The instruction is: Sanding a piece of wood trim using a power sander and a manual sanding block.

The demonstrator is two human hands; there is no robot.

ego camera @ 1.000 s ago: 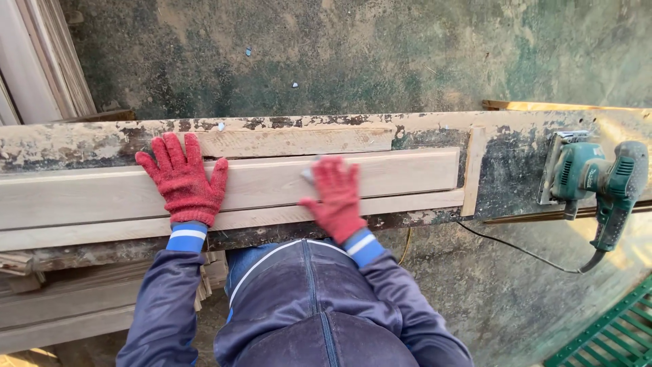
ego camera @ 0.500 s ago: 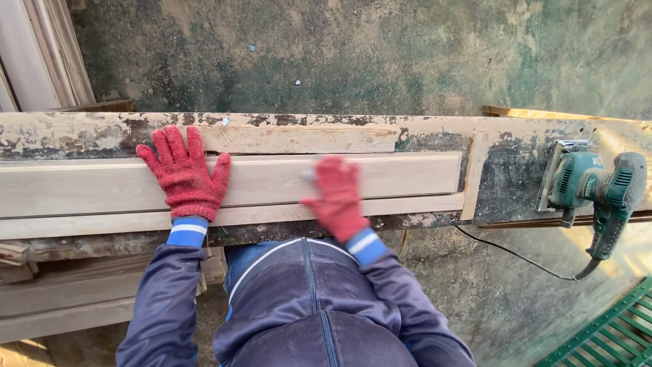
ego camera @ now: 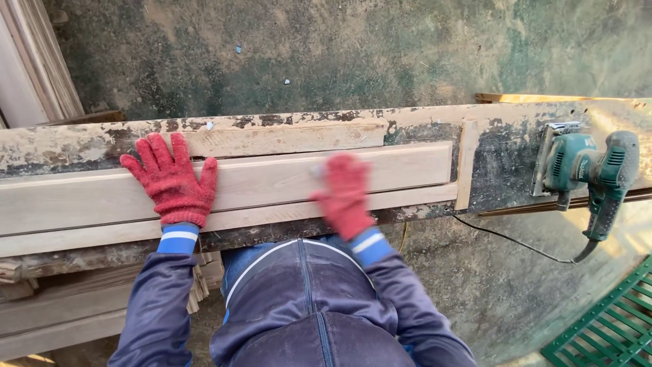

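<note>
Stained, greenish concrete floor (ego camera: 339,54) fills the background beyond a long, paint-flecked wooden bench (ego camera: 68,146) that runs across the view. On the bench lies a pale wooden board (ego camera: 272,180), lengthwise, with a narrower strip (ego camera: 285,139) along its far edge and a short upright stop piece (ego camera: 465,166) at its right end.

Both hands wear red knitted gloves and are well apart. The left hand (ego camera: 173,180) is spread flat, fingers splayed, pressing down on the board left of its middle. The right hand (ego camera: 346,194) rests on the board right of its middle and is blurred; something small and pale shows at its fingertips, but the blur is too strong to tell whether the hand grips it or what it is. The board runs under both hands and on past each of them, off the left edge of the view and up to the stop piece.

Farther right on the bench, well clear of the right hand, sits a green electric sander (ego camera: 584,170), its black cord (ego camera: 516,245) trailing off the bench edge. A green metal grate (ego camera: 604,326) lies on the floor at lower right, and stacked timber (ego camera: 41,61) leans at upper left.
</note>
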